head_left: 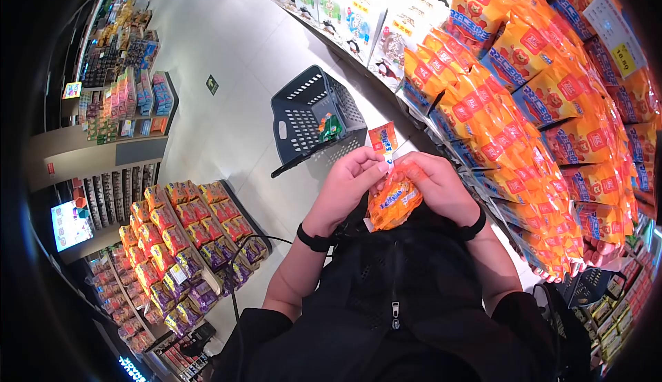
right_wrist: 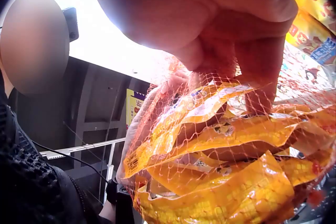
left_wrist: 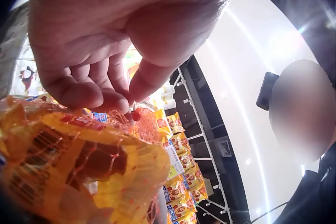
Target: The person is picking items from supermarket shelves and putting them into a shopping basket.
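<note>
A red mesh bag (head_left: 395, 206) of orange snack packets hangs in front of the person's stomach, with a printed orange header tag (head_left: 382, 138) at its top. The left hand (head_left: 353, 181) pinches the gathered net near that tag between thumb and fingertips. In the left wrist view the packets (left_wrist: 89, 166) bulge just below those fingers. From the other side, the right hand (head_left: 433, 181) grips the mesh. Its fingers (right_wrist: 261, 71) press into the net among the packets in the right wrist view.
A grey shopping basket (head_left: 291, 134) with a green packet (head_left: 331, 129) inside stands on the floor ahead. Orange snack bags (head_left: 510, 141) fill a tall display close on the right. At the left stands a rack of red and purple packs (head_left: 181, 244). A cable (head_left: 236, 306) runs beside the left arm.
</note>
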The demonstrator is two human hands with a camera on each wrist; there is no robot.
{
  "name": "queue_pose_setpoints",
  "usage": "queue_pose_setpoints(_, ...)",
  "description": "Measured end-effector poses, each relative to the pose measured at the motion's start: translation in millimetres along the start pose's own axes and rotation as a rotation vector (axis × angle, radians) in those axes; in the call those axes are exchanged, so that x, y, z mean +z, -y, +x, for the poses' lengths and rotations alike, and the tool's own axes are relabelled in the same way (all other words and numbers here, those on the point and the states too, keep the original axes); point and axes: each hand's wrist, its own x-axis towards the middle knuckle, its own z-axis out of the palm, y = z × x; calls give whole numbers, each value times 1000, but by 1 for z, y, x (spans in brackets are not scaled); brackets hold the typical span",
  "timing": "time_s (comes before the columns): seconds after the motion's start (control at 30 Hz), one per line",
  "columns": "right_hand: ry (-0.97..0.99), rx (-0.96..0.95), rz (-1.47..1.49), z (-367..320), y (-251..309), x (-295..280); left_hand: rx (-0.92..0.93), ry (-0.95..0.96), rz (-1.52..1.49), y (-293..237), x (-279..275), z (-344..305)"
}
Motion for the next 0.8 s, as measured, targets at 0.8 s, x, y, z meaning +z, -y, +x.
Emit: queue_pose_setpoints(0.8,31,39,65,-1,-25,11,-39,-104,-36,16,-4,2)
